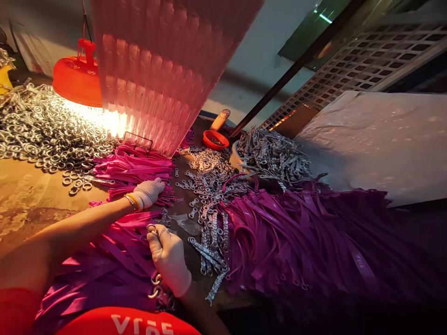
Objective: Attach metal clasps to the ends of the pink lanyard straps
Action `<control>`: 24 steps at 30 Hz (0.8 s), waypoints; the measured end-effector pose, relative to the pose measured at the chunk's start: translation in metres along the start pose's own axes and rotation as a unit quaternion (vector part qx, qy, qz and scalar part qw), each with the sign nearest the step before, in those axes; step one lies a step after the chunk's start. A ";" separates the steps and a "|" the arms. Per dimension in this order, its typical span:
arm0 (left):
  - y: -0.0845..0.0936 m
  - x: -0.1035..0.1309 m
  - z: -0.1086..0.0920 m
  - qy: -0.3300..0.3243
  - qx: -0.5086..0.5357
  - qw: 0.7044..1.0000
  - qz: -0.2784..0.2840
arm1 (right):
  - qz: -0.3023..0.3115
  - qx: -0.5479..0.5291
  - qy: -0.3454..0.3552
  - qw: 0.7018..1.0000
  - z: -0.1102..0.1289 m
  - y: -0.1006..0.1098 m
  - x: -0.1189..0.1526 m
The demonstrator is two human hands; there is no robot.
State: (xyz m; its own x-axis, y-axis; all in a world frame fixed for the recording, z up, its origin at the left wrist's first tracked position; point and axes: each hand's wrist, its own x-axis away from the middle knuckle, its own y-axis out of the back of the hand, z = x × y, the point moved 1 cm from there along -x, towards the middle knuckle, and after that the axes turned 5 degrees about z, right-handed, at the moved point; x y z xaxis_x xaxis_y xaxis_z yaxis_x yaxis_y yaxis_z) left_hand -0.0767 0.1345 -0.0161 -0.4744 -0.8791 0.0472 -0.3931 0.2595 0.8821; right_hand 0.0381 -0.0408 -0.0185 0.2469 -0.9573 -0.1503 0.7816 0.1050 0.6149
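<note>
My left hand [148, 193], in a knitted white glove, reaches onto the pink straps [134, 163] below the plastic curtain; its fingers curl at the straps, and what they hold, if anything, is hidden. Nearer to me, my right hand [168, 256], in a thin pale glove, pinches a small metal ring [152, 228] between thumb and finger. Purple straps [104, 267] spread out to the left of it. Metal rings [156, 286] lie beside its wrist. Metal chain pieces [211, 223] are strewn to the right of both hands.
A lit red lamp [75, 81] hangs over a heap of metal clasps [38, 125]. The pink plastic curtain [157, 70] hangs at centre. Behind are a red bowl [215, 140] and a container [236, 159] heaped with clasps. More purple straps [296, 237] cover the right side.
</note>
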 end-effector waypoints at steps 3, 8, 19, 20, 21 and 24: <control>-0.008 -0.004 -0.002 0.014 0.015 1.000 0.015 | -0.018 -0.009 -0.010 1.000 -0.006 0.001 -0.001; -0.001 0.019 0.003 -0.004 0.079 0.997 0.010 | -0.041 0.016 -0.021 0.999 -0.016 0.007 -0.002; 0.022 0.135 -0.024 0.054 0.404 0.913 -0.005 | -0.028 0.167 0.091 0.981 0.008 0.020 -0.012; 0.019 0.142 -0.027 0.056 0.400 0.915 -0.008 | -0.020 0.208 0.100 0.973 0.012 0.019 -0.010; 0.015 0.149 -0.029 0.057 0.400 0.915 -0.009 | -0.016 0.249 0.109 0.962 0.015 0.018 -0.007; 0.007 0.164 -0.035 0.069 0.456 0.887 0.011 | -0.005 0.352 0.138 0.926 0.024 0.018 0.000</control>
State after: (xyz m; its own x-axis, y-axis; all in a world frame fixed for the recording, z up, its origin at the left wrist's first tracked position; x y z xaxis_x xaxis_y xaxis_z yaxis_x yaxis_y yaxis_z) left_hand -0.1300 -0.0220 0.0138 -0.4133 -0.8941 0.1727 -0.8887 0.4374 0.1373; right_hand 0.0383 -0.0457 0.0113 0.4550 -0.8413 -0.2918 0.2412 -0.1990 0.9498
